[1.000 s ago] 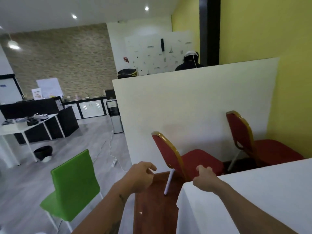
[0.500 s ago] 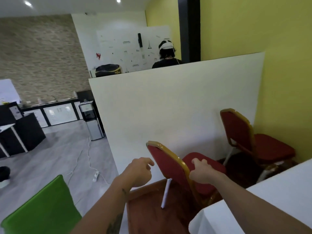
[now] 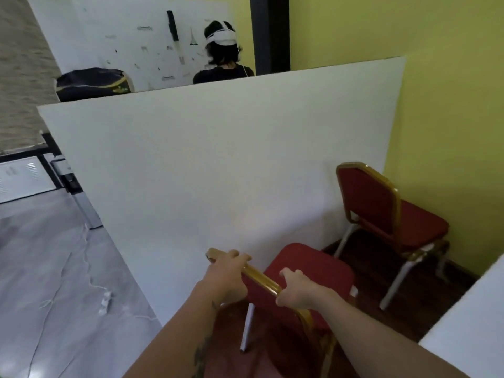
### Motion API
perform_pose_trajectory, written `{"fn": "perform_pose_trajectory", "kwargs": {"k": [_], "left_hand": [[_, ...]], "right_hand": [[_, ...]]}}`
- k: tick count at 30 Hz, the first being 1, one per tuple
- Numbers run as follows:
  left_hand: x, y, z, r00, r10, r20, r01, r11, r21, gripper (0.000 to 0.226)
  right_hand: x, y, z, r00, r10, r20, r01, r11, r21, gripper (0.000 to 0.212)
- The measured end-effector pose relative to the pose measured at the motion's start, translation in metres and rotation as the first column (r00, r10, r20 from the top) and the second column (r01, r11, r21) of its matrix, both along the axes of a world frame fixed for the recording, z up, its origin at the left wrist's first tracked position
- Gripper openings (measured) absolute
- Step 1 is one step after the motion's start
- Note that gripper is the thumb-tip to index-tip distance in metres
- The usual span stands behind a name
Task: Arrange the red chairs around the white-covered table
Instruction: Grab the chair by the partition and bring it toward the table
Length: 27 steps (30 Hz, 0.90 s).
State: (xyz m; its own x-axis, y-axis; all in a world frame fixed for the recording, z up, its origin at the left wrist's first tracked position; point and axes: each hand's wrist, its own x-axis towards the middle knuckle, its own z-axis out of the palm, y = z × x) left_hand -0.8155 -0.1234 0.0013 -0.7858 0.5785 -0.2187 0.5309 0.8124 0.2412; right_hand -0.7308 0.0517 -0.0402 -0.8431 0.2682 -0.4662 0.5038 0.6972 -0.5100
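Note:
A red chair with a gold frame [image 3: 311, 271] stands directly in front of me, its back towards me. My left hand [image 3: 226, 274] is closed over the left end of its gold top rail. My right hand [image 3: 296, 291] grips the same rail at the right end. A second red chair [image 3: 381, 214] stands further back on the right, against the yellow wall. Only a corner of the white-covered table [image 3: 469, 320] shows at the lower right edge.
A tall white partition board [image 3: 204, 165] stands close behind both chairs. A person wearing a headset [image 3: 221, 50] is beyond it. A white cable with a power strip [image 3: 105, 301] lies on the grey floor at the left. Dark wood floor lies under the chairs.
Both hands have moved forward and closed on the near chair's top rail. The view has shifted closer and to the right; the green chair has dropped out of sight.

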Motion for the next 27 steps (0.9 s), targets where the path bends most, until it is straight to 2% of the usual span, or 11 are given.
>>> {"fn": "perform_pose_trajectory", "kwargs": {"k": [2, 6, 10, 15, 19, 24, 27], "left_hand": [[-0.027, 0.009, -0.02, 0.985, -0.15, -0.09, 0.135, 0.979, -0.154, 0.075], [-0.067, 0.026, -0.049, 0.912, -0.387, -0.137, 0.328, 0.887, -0.324, 0.056], [-0.101, 0.046, -0.056, 0.862, -0.503, -0.058, 0.462, 0.828, -0.317, 0.044], [-0.119, 0.067, -0.057, 0.725, -0.688, -0.01, 0.633, 0.673, -0.381, 0.04], [-0.109, 0.078, -0.058, 0.641, -0.767, -0.028, 0.717, 0.612, -0.334, 0.034], [-0.079, 0.09, -0.057, 0.587, -0.809, 0.044, 0.788, 0.557, -0.261, 0.018], [-0.064, 0.093, -0.059, 0.526, -0.85, 0.037, 0.832, 0.505, -0.229, 0.015]], "right_hand": [[-0.013, -0.001, -0.01, 1.0, -0.003, 0.011, 0.003, 1.0, 0.007, 0.09], [-0.025, -0.001, -0.024, 0.996, -0.05, 0.079, 0.044, 0.996, 0.072, 0.063], [-0.029, -0.005, -0.038, 0.98, -0.131, 0.147, 0.11, 0.984, 0.141, 0.05], [-0.029, -0.014, -0.038, 0.966, -0.225, 0.129, 0.191, 0.954, 0.23, 0.037], [-0.02, -0.013, -0.031, 0.955, -0.266, 0.132, 0.214, 0.925, 0.314, 0.027], [0.012, -0.008, -0.031, 0.935, -0.324, 0.142, 0.262, 0.905, 0.336, 0.015], [0.032, -0.014, -0.035, 0.92, -0.367, 0.133, 0.307, 0.89, 0.336, 0.006]]}}
